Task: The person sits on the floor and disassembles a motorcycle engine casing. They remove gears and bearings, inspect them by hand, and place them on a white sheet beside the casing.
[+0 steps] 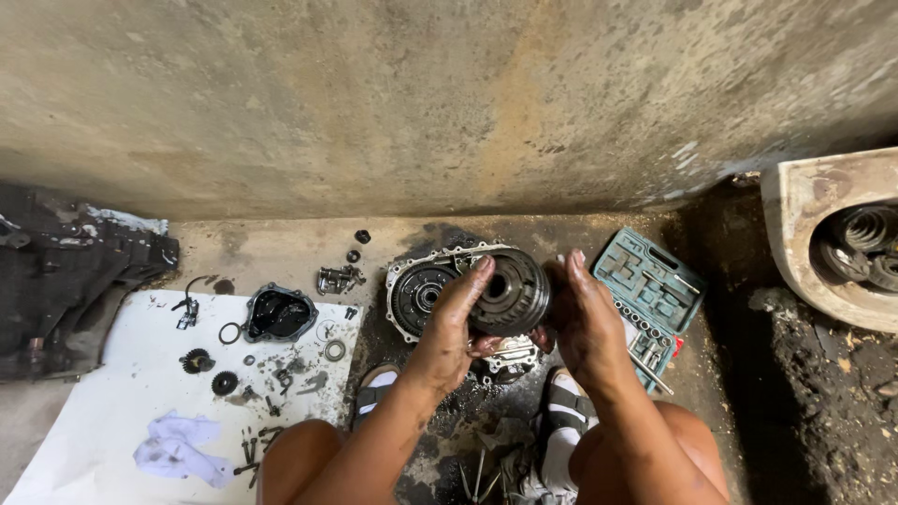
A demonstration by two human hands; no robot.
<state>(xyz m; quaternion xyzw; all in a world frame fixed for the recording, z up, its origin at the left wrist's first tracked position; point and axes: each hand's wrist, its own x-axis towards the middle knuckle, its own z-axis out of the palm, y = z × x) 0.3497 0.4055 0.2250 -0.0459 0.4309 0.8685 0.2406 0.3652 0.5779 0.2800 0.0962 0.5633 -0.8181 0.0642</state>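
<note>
Clutch drum [510, 292], round, dark, splined inside, is held up off the floor between both hands, just above and in front of the open gearbox housing [421, 295]. Bore faces the camera, so the internal teeth and hub are readable.

Left hand [458, 323] clamps the drum's left rim, fingertips hooked over the top edge. Right hand [585, 323] cups the right side, palm flat against the outer wall, fingers spread upward. Two-sided grip looks right for a heavy, oily part: no single edge carries the load.

Housing lies flat on the oil-stained floor patch, open face up, touching nothing else I can make out.

Socket set case [650, 290], teal, lid open, sits just right of the right hand, within reach.

White sheet [84, 421] covers the floor's left side, keeping small parts off the dirt: black cover plate [278, 313] near its top edge, two small gears [210, 371] mid-sheet, rings and bolts scattered between, white rag [178, 449] near the lower edge.

Pale tub [809, 238] with coil springs stands at the right edge, well apart.

Feet in sandals [561, 411] bracket the work area.
</note>
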